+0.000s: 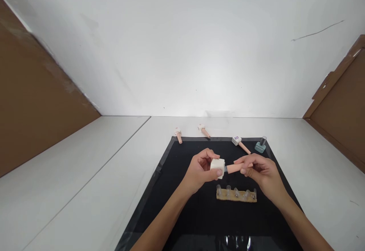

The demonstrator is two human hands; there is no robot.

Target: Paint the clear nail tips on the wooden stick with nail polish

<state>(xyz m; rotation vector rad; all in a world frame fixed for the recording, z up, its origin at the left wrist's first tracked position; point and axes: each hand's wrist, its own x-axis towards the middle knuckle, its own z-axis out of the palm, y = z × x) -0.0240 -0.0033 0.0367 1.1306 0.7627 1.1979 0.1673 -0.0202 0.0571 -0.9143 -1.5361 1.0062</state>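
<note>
My left hand is closed round the white square body of a nail polish bottle, held sideways over the black mat. The fingers of my right hand pinch its long peach cap. A small greyish neck shows between bottle and cap; whether the cap is still threaded on, I cannot tell. Just below both hands lies a tan strip with several small clear upright pieces on it.
Similar white bottles with peach caps lie at the back: one on the left, one mid, one right. A teal bottle with a grey cap is at the black mat's far right corner. Brown panels flank the white table.
</note>
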